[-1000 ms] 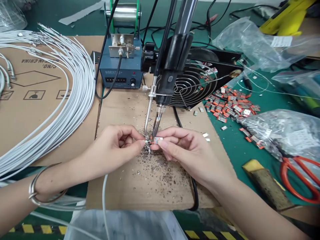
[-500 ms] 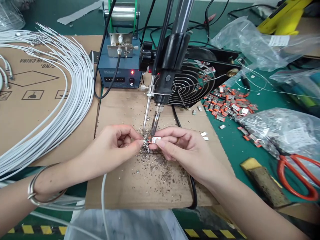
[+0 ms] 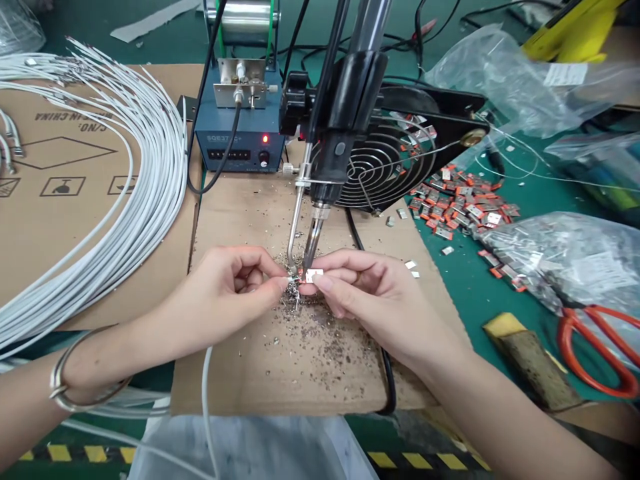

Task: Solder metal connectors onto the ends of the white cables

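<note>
My left hand (image 3: pixel 245 283) pinches the end of a white cable (image 3: pixel 206 380), whose thin wires stick out past the fingertips. In my right hand (image 3: pixel 367 283), thumb and fingers grip a small metal USB connector (image 3: pixel 315 275) with an orange part. The wire ends meet the connector's near end, right under the tip of the soldering iron (image 3: pixel 311 243). Beside the iron, a bent metal solder feed tube (image 3: pixel 293 233) reaches down to the same spot. Whether the iron touches the joint is too small to tell.
A blue solder feeder (image 3: pixel 237 143) with a solder spool (image 3: pixel 245 25) stands behind. Left lies a bundle of white cables (image 3: pixel 165 180). To the right are a black fan (image 3: pixel 370 167), a pile of orange connectors (image 3: pixel 455 203), a plastic bag (image 3: pixel 565 260), a sponge (image 3: pixel 533 367) and red-handled scissors (image 3: pixel 565 347).
Both hands keep their grips at the iron's tip. The whole view has shifted slightly; the connector sits almost the same against the iron.
</note>
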`<state>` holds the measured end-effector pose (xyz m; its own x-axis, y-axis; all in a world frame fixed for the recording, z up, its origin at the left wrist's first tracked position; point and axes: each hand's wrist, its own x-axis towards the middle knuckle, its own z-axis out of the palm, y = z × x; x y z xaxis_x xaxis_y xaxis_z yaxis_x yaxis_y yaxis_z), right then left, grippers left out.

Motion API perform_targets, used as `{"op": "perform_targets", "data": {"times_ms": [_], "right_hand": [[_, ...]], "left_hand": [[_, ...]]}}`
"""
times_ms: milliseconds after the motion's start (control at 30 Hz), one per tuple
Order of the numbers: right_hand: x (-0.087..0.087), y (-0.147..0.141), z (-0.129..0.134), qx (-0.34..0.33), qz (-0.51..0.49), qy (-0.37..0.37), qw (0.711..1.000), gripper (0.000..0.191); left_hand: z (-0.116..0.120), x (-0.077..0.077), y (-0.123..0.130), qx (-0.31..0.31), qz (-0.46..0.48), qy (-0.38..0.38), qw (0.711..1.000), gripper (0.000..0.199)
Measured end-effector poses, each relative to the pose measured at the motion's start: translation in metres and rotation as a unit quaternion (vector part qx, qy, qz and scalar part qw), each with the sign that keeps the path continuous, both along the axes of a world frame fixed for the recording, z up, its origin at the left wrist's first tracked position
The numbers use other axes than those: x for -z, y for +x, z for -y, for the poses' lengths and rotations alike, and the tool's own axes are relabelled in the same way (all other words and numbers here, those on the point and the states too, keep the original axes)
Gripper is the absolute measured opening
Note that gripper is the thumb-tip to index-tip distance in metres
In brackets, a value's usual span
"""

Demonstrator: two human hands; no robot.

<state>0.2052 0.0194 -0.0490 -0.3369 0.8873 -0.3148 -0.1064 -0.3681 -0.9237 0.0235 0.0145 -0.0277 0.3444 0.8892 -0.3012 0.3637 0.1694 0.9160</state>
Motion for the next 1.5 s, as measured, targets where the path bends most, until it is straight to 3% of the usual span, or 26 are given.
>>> {"op": "perform_targets", "data": {"times_ms": [433,1267,1500], "right_hand": [[-0.0036,-0.0037,0.0005,0.016,0.024,-0.005,1.000,0.009],[0.0000,0.0005,-0.0019,-0.013,0.043,0.016,0.999,0.008],[-0.0013,0.0005,-0.0027,-0.010,0.037,0.014,0.999,0.007]], "left_hand": [[0.0000,0.0031,-0.0011,0.011,-0.020,0.010,1.000,0.015],[-0.0062,0.0003,-0.0006,0.024,-0.068,0.015,0.997,0.015],[-0.0054,0.0002,-0.0014,0.022,-0.064,0.047,0.997,0.014]]}}
